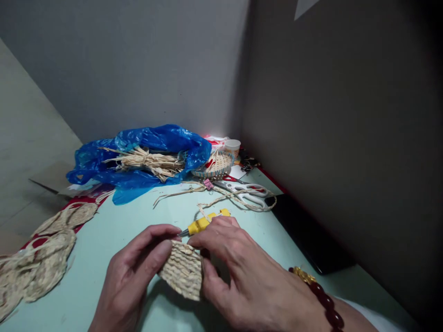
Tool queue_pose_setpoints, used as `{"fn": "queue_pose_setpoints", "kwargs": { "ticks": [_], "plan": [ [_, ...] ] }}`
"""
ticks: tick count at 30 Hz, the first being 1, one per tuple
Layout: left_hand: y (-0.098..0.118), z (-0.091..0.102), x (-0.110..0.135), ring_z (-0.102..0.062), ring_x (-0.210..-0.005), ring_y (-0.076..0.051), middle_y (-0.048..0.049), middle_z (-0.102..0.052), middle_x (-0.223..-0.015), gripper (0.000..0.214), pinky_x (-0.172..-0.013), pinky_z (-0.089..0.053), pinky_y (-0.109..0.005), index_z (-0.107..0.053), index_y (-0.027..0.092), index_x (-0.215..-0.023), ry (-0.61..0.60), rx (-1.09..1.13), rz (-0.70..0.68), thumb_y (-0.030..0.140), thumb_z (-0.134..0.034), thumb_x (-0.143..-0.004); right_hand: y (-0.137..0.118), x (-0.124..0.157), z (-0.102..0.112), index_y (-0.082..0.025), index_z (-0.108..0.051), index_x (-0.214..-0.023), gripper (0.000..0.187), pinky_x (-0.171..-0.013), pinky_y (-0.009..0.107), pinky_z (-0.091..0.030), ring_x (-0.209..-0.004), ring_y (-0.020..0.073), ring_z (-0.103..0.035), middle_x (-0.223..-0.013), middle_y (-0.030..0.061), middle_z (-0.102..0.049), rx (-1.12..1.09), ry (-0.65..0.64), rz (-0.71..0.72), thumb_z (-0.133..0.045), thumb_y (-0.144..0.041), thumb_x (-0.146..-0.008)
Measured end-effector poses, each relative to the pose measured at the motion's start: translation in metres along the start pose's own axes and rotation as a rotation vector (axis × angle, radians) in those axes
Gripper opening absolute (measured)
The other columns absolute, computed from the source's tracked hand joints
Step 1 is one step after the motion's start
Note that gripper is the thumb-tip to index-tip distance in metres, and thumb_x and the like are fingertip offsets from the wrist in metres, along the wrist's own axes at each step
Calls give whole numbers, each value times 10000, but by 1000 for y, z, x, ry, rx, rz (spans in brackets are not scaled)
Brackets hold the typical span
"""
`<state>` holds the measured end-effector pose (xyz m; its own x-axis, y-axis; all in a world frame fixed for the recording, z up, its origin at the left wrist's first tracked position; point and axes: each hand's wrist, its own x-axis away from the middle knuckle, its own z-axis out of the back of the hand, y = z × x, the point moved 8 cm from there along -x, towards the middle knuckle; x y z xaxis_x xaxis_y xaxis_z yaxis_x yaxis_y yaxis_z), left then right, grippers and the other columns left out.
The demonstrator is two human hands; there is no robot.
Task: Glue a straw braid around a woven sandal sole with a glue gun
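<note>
Pinching a woven straw piece point(183, 269) at its upper left corner between left hand point(129, 272) thumb and fingers, and at its right side with the right hand point(242, 267). Sits between both hands, curved edge down toward the wrists, rows slanting down rightward; cannot tell the long axis. Just beyond: yellow-handled tool point(198, 226), tip toward left fingertips.

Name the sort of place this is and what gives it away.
Probably a small handicraft corner, though whether in a home or a workshop I cannot tell. The signs: a partly woven piece in hand, a tied bundle of dried stalks, and scissors.
</note>
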<state>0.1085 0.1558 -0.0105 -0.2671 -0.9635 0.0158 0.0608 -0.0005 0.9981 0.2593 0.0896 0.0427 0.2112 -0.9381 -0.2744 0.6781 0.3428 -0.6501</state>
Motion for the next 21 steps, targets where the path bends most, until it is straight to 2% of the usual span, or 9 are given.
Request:
{"fn": "queue_pose_setpoints", "kwargs": {
  "ticks": [5, 12, 18, 21],
  "plan": [
    [3, -8, 2, -596, -657, -156, 5, -671, -714, 243, -586, -484, -202, -718, 262, -843, -12, -80, 55, 484, -752, -752, -2, 3, 2, -163, -659, -921, 182, -977, 372, -383, -875, 180, -531, -829, 20, -596, 46, 24, 45, -548, -78, -804],
    [-1, -4, 2, -597, -656, -166, 3, -658, -697, 242, -577, -492, -208, -718, 245, -758, -9, -144, 18, 479, -770, -729, 1, 2, -2, -162, -646, -904, 166, -988, 395, -385, -880, 189, -524, -827, 23, -573, 62, 11, 53, -529, -94, -808],
    [-5, -16, 6, -542, -644, -158, -2, -629, -668, 278, -580, -468, -225, -722, 227, -747, -46, 48, 99, 503, -713, -779, 0, 0, -2, -149, -639, -918, 160, -935, 374, -394, -863, 181, -525, -826, 22, -575, 64, -7, 93, -529, -105, -810],
    [-7, -22, 6, -637, -790, -210, -48, -720, -825, 386, -744, -527, -271, -772, 231, -923, -77, 188, 174, 575, -631, -817, 3, -1, -1, -151, -626, -878, 134, -899, 368, -397, -835, 176, -521, -799, 13, -565, 71, -17, 92, -528, -103, -801]
  ]
}}
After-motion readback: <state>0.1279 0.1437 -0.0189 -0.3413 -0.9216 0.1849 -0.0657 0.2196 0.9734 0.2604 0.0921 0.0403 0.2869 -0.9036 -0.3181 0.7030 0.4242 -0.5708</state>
